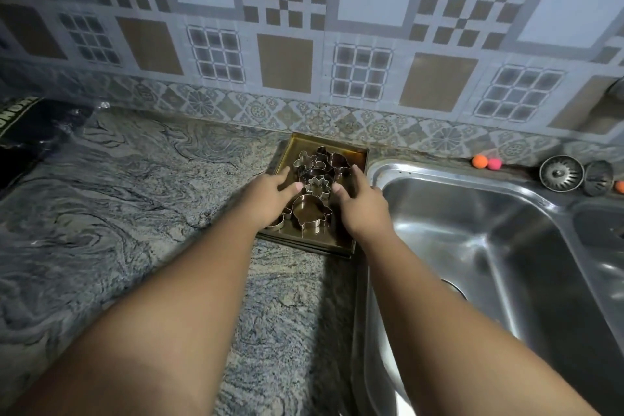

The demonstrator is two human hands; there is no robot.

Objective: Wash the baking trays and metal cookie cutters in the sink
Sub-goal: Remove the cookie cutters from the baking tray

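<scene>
A stack of golden baking trays [300, 145] lies on the granite counter, just left of the steel sink [472, 213]. Several metal cookie cutters [312, 209] stand in the top tray. My left hand [270, 199] rests over the tray's left side, fingers apart, thumb pointing at a flower-shaped cutter [317, 186]. My right hand [363, 204] is over the tray's right side, fingers spread, thumb near the same cutter. Neither hand clearly grips anything.
The marbled granite counter [135, 196] spreads to the left, with a dark bag [27, 132] at its far left. Behind the sink are two small balls, orange [479, 161] and pink [494, 163], and two round metal strainers [561, 173]. A tiled wall stands behind.
</scene>
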